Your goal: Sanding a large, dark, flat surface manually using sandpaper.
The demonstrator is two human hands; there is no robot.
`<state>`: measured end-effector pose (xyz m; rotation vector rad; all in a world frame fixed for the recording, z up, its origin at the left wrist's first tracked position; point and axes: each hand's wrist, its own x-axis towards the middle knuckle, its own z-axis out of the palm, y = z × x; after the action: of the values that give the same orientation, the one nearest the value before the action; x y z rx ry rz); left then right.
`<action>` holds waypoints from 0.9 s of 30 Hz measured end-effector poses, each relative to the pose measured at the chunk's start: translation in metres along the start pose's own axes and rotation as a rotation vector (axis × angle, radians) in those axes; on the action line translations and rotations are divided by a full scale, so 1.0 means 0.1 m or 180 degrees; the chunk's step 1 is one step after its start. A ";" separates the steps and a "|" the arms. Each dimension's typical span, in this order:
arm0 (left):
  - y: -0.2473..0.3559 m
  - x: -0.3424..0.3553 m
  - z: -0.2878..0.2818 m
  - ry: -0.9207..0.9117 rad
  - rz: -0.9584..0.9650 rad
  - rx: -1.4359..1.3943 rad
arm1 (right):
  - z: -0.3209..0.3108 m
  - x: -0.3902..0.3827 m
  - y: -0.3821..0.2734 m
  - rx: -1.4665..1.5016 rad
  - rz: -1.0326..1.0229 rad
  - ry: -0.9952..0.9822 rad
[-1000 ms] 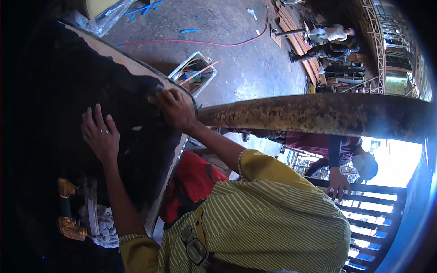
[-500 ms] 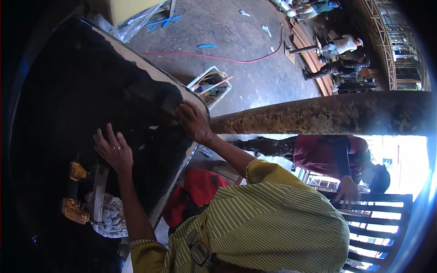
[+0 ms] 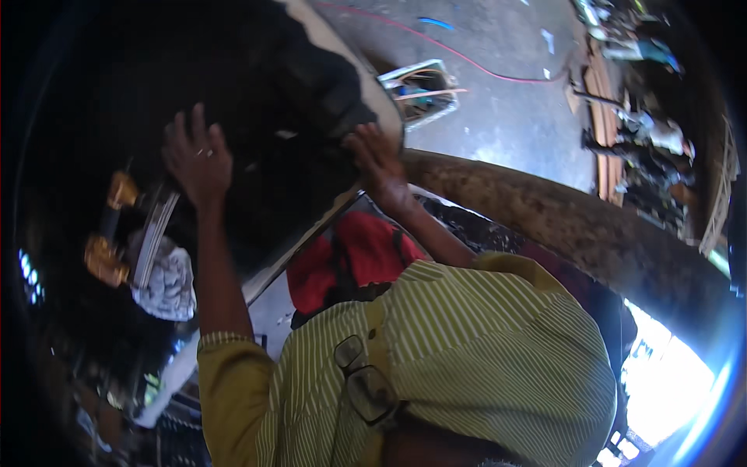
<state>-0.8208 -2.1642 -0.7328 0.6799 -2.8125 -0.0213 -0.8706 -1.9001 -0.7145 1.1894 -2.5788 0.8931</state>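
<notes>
A black sheet (image 3: 264, 70) with an uneven edge covers most of a large flat top, and a pale border (image 3: 342, 43) shows along its far right side. My left hand (image 3: 198, 159) lies over the black surface with its fingers spread, a ring on one of them. Close to the sheet's right edge, my right hand (image 3: 381, 167) rests with fingers stretched out, holding nothing that I can see. Left of my left forearm lies a tool (image 3: 109, 261) with orange-brown ends and a long metal strip, next to a crumpled white wad (image 3: 170, 288).
A thick, stained pole (image 3: 529, 194) runs past the top's right corner. Beyond that corner, an open box (image 3: 424, 89) of odds and ends stands on the floor, with a red hose (image 3: 482, 62) farther off. People (image 3: 661, 132) and planks (image 3: 607, 140) are at far right. Red cloth (image 3: 358, 253) hangs near my body.
The whole view has shifted and turned, so the top and pole appear tilted differently. Both hands remain over the black sheet with fingers extended. The person at the right is now mostly hidden.
</notes>
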 end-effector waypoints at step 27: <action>-0.07 -0.02 0.09 0.0382 0.0171 -0.0178 | 0.05 0.18 0.25 -0.0429 0.0371 -0.0239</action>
<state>-0.8186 -2.1698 -0.7426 0.5730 -2.7032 -0.0475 -0.9005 -1.9017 -0.7237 1.0657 -2.7432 0.6947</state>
